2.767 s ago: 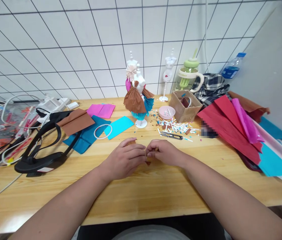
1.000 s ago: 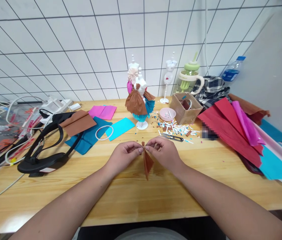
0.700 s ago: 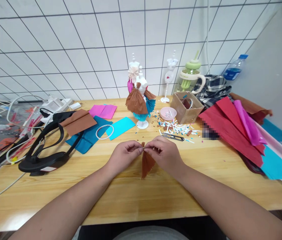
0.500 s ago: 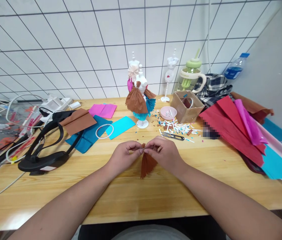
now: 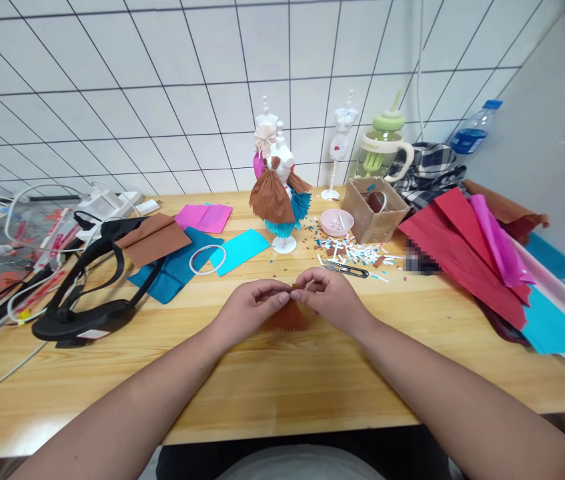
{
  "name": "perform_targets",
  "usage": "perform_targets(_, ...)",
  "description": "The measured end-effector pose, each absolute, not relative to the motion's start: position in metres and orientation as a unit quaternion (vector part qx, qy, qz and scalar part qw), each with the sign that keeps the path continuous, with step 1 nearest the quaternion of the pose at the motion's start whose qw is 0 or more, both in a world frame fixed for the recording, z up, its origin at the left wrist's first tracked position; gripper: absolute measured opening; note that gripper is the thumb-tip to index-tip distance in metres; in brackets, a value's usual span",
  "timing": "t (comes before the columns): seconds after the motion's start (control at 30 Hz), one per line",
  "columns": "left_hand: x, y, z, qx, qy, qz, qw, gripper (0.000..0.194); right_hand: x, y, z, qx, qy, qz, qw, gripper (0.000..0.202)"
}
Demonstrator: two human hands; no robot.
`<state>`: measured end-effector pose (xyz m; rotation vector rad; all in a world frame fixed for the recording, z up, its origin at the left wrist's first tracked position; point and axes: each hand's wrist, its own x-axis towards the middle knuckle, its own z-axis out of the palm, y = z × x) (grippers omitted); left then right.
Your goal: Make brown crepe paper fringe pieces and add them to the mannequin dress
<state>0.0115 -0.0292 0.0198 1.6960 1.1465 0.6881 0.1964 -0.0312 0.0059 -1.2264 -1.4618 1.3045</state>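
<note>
Both my hands meet over the front middle of the table, pinching the gathered top of a brown crepe paper piece (image 5: 289, 319). My left hand (image 5: 252, 307) has thumb and fingers closed on it from the left. From the right, my right hand (image 5: 329, 298) grips the same top with thumb and forefinger. The paper's zigzag lower edge fans out below the fingertips, blurred. Just behind stands a small white mannequin (image 5: 285, 160) dressed in brown and teal crepe paper. Black thread snips (image 5: 349, 269) lie beyond my right hand.
Left are a roll of tape (image 5: 207, 260), folded sheets, including a cyan sheet (image 5: 243, 251), and a black head strap (image 5: 87, 327). Paper scraps (image 5: 357, 253), a pink bowl (image 5: 337, 222), a cardboard box (image 5: 376, 223) and red crepe paper (image 5: 467, 260) lie right.
The brown paper has turned between my fingertips; its lower edge now spreads wider and looks shorter. Both hands stay pinched together at its top. The camera view has shifted slightly.
</note>
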Motion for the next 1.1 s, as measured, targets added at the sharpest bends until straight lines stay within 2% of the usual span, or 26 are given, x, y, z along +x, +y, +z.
perform_targets(0.17, 0.012, -0.029, 0.019, 0.689, 0.489, 0.262, 0.467, 0.024, 0.198, -0.03, 0.006, -0.467, -0.552, 0.557, 0.408, 0.023)
perform_targets(0.33, 0.01, -0.028, 0.015, 0.654, 0.489, 0.291, 0.499, 0.023, 0.2, -0.031, 0.007, -0.44, -0.53, 0.624, 0.368, 0.05)
perform_targets(0.43, 0.01, -0.027, 0.014, 0.642, 0.485, 0.31, 0.506, 0.024, 0.198, -0.03, 0.003, -0.449, -0.566, 0.6, 0.344, 0.039)
perform_targets(0.57, 0.01, -0.026, 0.013, 0.629, 0.485, 0.322, 0.514, 0.028, 0.198, -0.027, -0.001, -0.454, -0.587, 0.55, 0.383, 0.023)
perform_targets(0.77, 0.008, -0.025, 0.013, 0.636, 0.497, 0.301, 0.508, 0.029, 0.201, -0.024, 0.002, -0.459, -0.566, 0.566, 0.385, 0.033)
perform_targets(0.93, 0.012, -0.025, 0.015, 0.65, 0.484, 0.288, 0.51, 0.031, 0.201, -0.022, -0.004, -0.456, -0.581, 0.567, 0.365, 0.021)
perform_targets(1.03, 0.001, -0.017, 0.021, 0.687, 0.515, 0.276, 0.431, 0.036, 0.205, -0.019, -0.008, -0.481, -0.59, 0.554, 0.336, 0.021)
perform_targets(1.1, -0.018, -0.008, 0.028, 0.733, 0.565, 0.254, 0.279, 0.034, 0.211, -0.015, -0.011, -0.505, -0.618, 0.512, 0.318, 0.022)
